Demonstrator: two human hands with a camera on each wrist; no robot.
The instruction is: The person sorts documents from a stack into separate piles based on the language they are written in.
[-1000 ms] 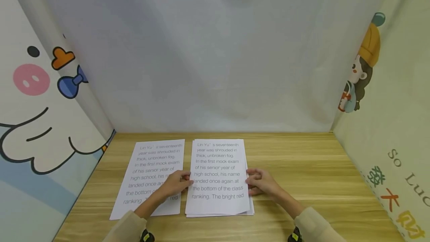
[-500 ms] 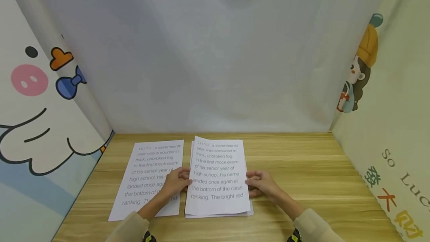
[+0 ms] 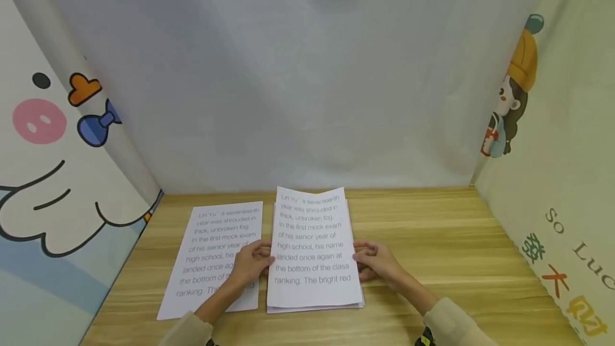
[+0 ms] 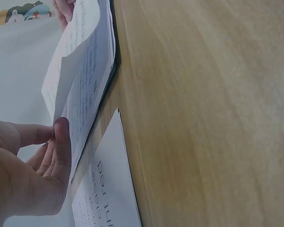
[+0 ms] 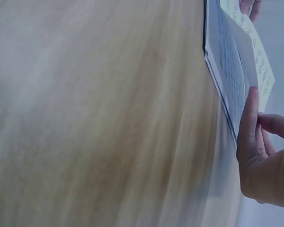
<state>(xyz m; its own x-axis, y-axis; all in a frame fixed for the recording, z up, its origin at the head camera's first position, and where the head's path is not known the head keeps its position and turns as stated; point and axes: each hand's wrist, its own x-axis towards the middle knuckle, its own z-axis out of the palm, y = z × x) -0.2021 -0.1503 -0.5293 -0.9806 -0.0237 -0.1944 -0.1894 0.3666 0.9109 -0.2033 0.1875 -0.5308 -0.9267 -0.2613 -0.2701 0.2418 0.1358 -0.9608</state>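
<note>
A printed sheet of paper (image 3: 311,244) is held just above a stack of printed paper (image 4: 87,94) and bows between my hands, its top corners raised. My left hand (image 3: 251,265) pinches the sheet's left edge between thumb and fingers. On the opposite edge, my right hand (image 3: 379,264) pinches it the same way. Both wrist views show a gap between the lifted sheet and the stack (image 5: 226,59). Left of the stack lies more printed paper (image 3: 202,260), partly covered by my left hand and forearm.
Everything rests on a wood-grain table (image 3: 423,239). A plain pale curtain (image 3: 307,79) hangs behind it. Printed cartoon panels flank the left (image 3: 43,191) and right (image 3: 562,138) sides.
The top sheet has come up off the stack, first at its upper left corner, then along its whole top edge. Both hands keep their hold at its sides, nearly in place.
</note>
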